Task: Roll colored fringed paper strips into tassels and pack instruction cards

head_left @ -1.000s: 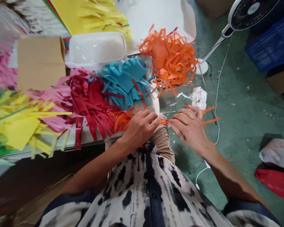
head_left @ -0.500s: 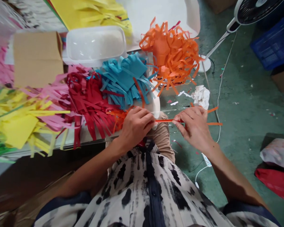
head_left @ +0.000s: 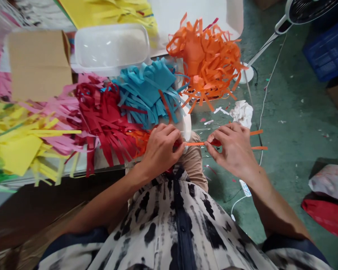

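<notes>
Between my two hands a thin orange strip [head_left: 195,144] is stretched level, just above my lap. My left hand [head_left: 163,146] pinches its left end between thumb and fingers. Its other end is pinched by my right hand [head_left: 231,146], and loose orange strip ends stick out past that hand on the right. Whether the strip is twisted or folded inside my fingers is hidden. Close to my left hand lie a small bunch of orange strips [head_left: 139,140], a crimson fringed pile [head_left: 101,120] and a blue fringed pile [head_left: 149,92].
An orange fringed pile [head_left: 205,63] sits at the table's right end. Farther left are yellow fringes [head_left: 22,152], a brown cardboard piece [head_left: 39,65] and a clear plastic box [head_left: 111,47]. A white fan [head_left: 266,47], its cord and a blue crate [head_left: 326,48] stand on the green floor.
The view has shifted slightly. Both hands keep their pinch on the orange strip, and the right fingers have shifted a little. The piles lie as before.
</notes>
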Action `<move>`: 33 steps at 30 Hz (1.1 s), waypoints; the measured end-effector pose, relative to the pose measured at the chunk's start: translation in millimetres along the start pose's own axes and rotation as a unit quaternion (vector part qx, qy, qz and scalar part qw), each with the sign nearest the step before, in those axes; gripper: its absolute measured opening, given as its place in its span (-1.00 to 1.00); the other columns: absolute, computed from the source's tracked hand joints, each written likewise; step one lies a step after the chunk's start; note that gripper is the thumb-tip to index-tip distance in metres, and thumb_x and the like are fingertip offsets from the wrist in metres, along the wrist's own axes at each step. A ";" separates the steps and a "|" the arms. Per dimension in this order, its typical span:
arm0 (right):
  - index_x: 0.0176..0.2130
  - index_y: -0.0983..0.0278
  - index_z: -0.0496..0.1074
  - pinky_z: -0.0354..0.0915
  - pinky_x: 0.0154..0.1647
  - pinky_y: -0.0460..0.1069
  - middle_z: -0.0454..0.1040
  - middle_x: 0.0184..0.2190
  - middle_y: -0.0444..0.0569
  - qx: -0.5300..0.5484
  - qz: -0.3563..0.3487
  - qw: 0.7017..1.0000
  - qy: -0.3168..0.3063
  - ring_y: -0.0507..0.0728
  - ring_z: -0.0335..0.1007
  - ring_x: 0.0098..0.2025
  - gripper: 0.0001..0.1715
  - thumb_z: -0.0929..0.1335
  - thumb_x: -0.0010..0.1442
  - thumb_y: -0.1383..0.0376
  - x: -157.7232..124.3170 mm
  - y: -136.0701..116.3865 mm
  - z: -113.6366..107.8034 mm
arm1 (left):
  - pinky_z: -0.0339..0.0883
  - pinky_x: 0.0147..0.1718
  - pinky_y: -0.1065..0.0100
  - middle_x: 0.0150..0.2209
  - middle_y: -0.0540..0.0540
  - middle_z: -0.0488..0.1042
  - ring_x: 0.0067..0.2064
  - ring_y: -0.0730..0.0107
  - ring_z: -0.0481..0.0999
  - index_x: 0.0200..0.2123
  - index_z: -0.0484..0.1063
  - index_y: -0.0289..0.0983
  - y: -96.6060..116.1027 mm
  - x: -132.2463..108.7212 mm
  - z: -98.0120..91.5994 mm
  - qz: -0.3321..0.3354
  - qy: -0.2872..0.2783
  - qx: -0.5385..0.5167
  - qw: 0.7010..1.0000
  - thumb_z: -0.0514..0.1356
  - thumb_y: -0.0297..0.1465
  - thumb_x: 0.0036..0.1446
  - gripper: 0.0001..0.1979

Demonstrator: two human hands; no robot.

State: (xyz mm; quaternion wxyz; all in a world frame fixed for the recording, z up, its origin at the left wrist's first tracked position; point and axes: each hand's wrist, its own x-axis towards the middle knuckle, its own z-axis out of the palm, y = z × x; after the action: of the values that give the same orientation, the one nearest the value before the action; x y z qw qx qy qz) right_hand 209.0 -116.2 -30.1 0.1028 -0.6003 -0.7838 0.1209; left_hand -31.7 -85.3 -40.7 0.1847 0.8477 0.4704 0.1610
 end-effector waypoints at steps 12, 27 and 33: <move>0.12 0.02 0.48 0.07 0.10 0.26 0.64 0.04 -0.07 -0.084 -0.106 0.982 0.134 0.30 0.36 0.16 -0.61 0.35 0.37 0.37 -26.1 -8.3 14.6 | 0.26 -0.08 0.13 -0.21 -0.07 0.64 -0.10 0.18 0.48 -0.26 0.55 -0.20 1.0 -2.8 5.3 0.070 0.040 -0.002 0.997 0.19 -0.43 0.39 -0.85; 0.10 0.10 0.49 0.11 0.08 0.28 0.64 0.02 -0.05 -0.063 -0.146 0.981 0.111 0.35 0.40 0.13 -0.62 0.38 0.29 0.32 -31.2 -16.4 20.0 | 0.26 -0.01 0.12 -0.08 -0.03 0.67 0.01 0.18 0.51 -0.02 0.59 -0.14 -4.2 -18.3 1.1 0.174 0.103 0.138 0.970 0.21 -0.37 0.44 -0.84; 0.04 0.12 0.53 0.13 0.04 0.24 0.67 -0.04 -0.04 -0.093 -0.141 0.977 0.131 0.31 0.43 0.10 -0.76 0.41 0.39 0.21 -47.3 -25.3 24.7 | 0.28 -0.26 0.18 -0.21 -0.11 0.64 -0.20 0.22 0.51 -0.11 0.59 -0.28 2.7 -26.6 13.1 0.230 0.056 0.158 0.959 0.19 -0.45 0.42 -0.85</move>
State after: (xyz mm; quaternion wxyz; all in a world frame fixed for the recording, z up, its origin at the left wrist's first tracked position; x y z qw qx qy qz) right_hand 190.5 -169.9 -46.5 0.1643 -0.5015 -0.8480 -0.0482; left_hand -37.3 -111.5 -53.6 -0.0203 0.9412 0.2916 0.1695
